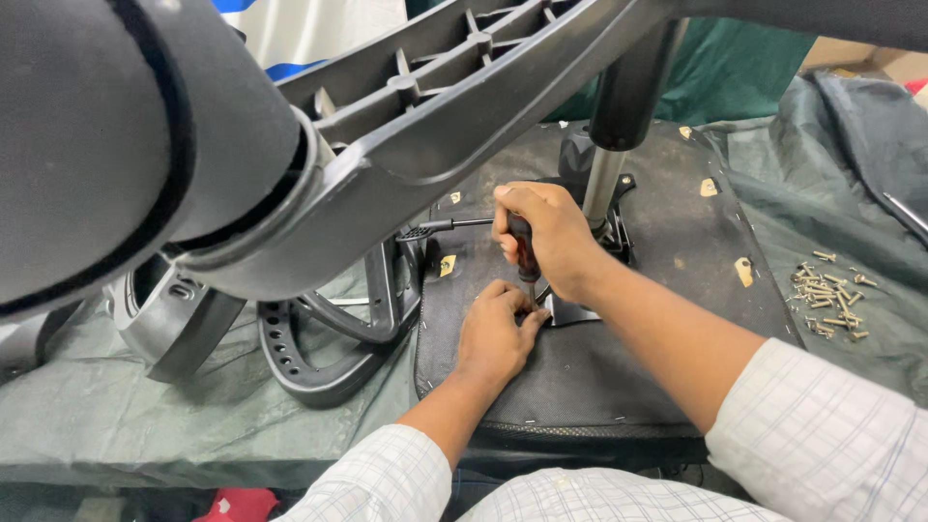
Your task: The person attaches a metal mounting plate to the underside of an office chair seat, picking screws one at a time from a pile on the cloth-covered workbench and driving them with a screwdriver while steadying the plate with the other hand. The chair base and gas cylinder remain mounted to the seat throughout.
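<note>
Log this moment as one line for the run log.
right hand: grips screwdriver, tip down at metal bracket | left hand: steadies tip on upturned chair seat | loose screws on cloth, right
</note>
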